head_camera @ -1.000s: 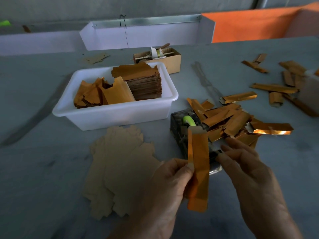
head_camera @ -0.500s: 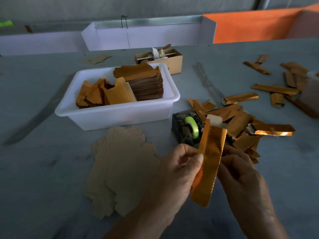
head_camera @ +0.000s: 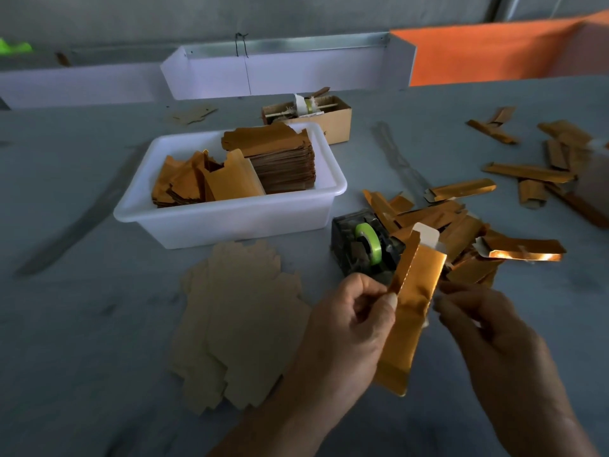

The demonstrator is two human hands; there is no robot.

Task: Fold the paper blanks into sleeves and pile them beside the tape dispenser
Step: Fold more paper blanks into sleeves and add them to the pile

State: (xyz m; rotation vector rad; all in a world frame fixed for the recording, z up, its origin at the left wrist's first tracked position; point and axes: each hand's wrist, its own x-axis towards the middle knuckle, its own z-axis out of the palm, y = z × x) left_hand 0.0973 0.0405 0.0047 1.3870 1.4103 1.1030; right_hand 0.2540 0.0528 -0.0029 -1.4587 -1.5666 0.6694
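We had the grey table (head_camera: 82, 324) spread wide under us, and there was the white plastic tub (head_camera: 230, 219) at its middle, loaded with a neat stack of blanks (head_camera: 283, 159) on one side and loose gold ones slumped on the other. In front of the tub lay a fan of flat tan paper blanks (head_camera: 237, 324), and over on the far side of the tape dispenser (head_camera: 362, 249) sat the pile of finished sleeves (head_camera: 461, 239), touching it. Up in the air, over the table's near edge, we held one gold sleeve (head_camera: 408, 308), tilted, its white tab pointing toward the dispenser. Our left hand (head_camera: 342, 334) had it pinched at the folded edge, thumb on top; our right hand (head_camera: 487, 331) was just beside the other edge, fingers curled, and we could not tell whether they were touching the paper or holding a bit of tape. To do this well, we judged, the long flap wanted to be pressed flat along its crease and the seam closed square before letting go, with the pinch kept light so the foil did not dent. There was open table near us and to the right of the pile, so a short carry forward looked free; the dispenser stood directly in the path, and the sleeve would have to pass over or right of it. More sleeves (head_camera: 543, 159) lay scattered well apart at the far right.
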